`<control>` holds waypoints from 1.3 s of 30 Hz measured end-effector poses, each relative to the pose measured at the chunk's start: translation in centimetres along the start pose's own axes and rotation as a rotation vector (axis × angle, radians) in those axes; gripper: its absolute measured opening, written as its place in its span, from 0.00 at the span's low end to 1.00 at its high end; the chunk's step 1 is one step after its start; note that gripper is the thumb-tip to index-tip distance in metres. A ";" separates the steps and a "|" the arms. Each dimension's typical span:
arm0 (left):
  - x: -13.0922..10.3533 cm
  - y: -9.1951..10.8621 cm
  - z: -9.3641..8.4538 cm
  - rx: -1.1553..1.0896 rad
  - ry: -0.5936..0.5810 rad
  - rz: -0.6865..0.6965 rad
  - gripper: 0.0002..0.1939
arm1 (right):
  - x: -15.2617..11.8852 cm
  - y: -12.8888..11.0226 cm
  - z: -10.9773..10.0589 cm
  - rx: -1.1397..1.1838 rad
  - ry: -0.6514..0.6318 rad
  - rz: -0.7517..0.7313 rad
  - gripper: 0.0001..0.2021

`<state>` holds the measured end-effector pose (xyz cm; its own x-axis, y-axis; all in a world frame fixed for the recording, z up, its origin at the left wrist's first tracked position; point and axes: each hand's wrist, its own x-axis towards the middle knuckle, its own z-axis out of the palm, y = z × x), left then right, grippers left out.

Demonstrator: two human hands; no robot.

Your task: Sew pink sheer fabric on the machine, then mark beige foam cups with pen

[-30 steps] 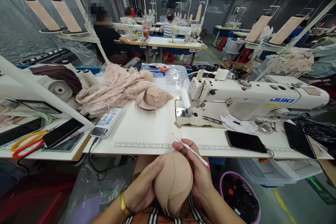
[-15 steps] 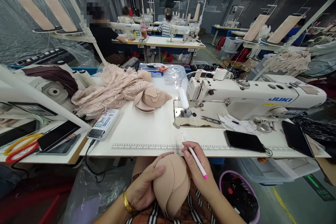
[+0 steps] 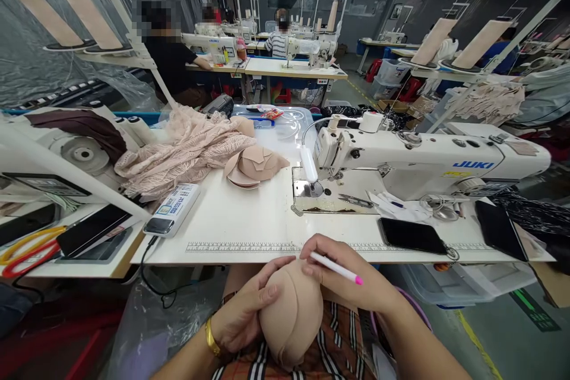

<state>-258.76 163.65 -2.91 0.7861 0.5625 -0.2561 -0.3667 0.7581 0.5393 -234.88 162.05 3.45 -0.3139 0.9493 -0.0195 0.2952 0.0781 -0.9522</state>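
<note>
beige cup [image 3: 290,312]: 1, in left hand [image 3: 243,312] | pen [image 3: 336,268]: 1, in right hand [image 3: 344,254]

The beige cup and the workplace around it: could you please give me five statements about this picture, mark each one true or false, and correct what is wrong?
1. The left hand holds the beige cup. True.
2. The white pen with the pink end is in the left hand. False: the right hand holds the white pen.
3. The metal snips lie on the near side of the sewing machine. True.
4. The gold bracelet is on the right wrist. False: the gold bracelet is on the left wrist.
5. The heap of lace fabric lies to the left of the sewing machine. True.
</note>
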 end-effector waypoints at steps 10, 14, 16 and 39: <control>0.0 -0.8 -1.1 -0.068 0.101 0.052 0.27 | -0.2 2.2 3.6 0.331 0.470 -0.002 0.13; 0.6 -1.9 -1.2 -0.183 0.083 -0.045 0.30 | -1.2 4.2 7.3 0.592 0.538 0.036 0.20; 0.8 -2.2 -0.9 -0.187 0.059 -0.080 0.31 | -1.4 4.9 8.9 0.744 0.534 0.047 0.21; 1.8 -1.7 0.0 -0.209 0.104 0.020 0.39 | -0.7 4.4 9.4 0.908 0.754 -0.047 0.16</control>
<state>-256.71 163.39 -4.29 0.7263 0.6007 -0.3342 -0.4852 0.7924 0.3698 -241.84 158.90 -3.60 0.3950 0.9149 -0.0837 -0.5482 0.1616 -0.8206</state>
